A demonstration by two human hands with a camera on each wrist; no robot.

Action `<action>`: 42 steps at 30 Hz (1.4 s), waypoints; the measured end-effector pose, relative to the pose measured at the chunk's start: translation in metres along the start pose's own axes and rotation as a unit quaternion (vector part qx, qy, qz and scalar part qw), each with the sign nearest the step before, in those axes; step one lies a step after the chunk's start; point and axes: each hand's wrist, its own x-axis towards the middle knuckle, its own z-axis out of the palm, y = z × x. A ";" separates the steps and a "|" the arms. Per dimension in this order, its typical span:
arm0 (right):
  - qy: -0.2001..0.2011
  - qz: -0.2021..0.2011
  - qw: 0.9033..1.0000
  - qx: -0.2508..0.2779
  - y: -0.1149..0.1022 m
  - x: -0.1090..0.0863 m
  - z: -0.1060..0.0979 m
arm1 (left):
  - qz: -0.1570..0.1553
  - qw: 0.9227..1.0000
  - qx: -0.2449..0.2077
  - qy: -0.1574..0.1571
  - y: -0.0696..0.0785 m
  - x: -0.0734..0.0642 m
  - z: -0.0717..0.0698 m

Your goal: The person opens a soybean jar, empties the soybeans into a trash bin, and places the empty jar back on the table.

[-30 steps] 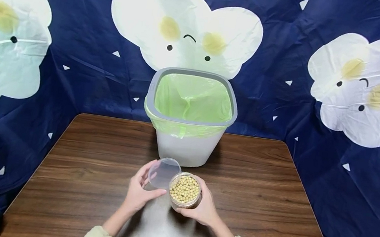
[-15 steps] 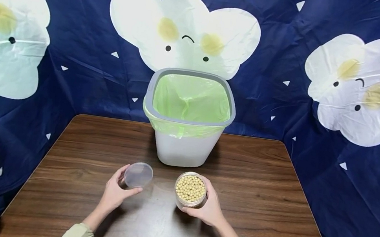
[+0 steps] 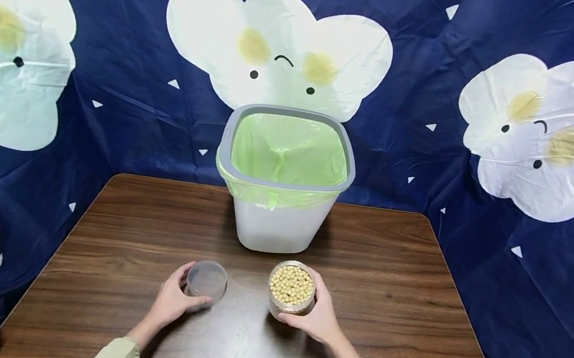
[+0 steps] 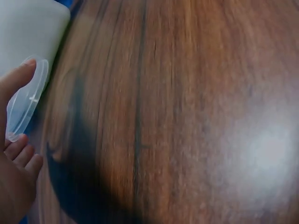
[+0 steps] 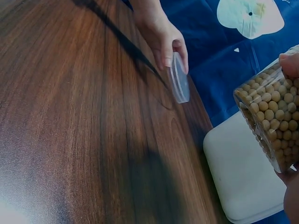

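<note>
In the head view my left hand [image 3: 168, 303] pinches a round clear plastic lid [image 3: 207, 281] by its edge, thumb in front and fingers behind. The right wrist view shows this lid [image 5: 179, 80] held over the table, its shadow apart from it. My right hand [image 3: 320, 319] grips a clear jar [image 3: 282, 308], uncovered at the top and full of pale yellow soybeans [image 3: 292, 284]. Thumb and fingers wrap the jar from the right. At the right edge of the right wrist view, beans [image 5: 275, 109] show through the jar's wall. A gap separates lid and jar.
Behind the hands a white bin [image 3: 276, 225] stands at the back of the brown wooden table [image 3: 385, 298]. Its grey rim [image 3: 286, 185] secures a light green bag [image 3: 317, 153]. A dark blue cloth with white clouds [image 3: 507, 134] hangs around the back and sides.
My left hand has carried the lid leftward, away from the jar, then slightly lower in view. My right hand and the jar have shifted a little to the right.
</note>
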 end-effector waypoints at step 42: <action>0.020 -0.024 0.999 -0.007 -0.001 0.000 -0.016 | 0.135 0.988 0.018 0.068 0.117 0.064 -0.071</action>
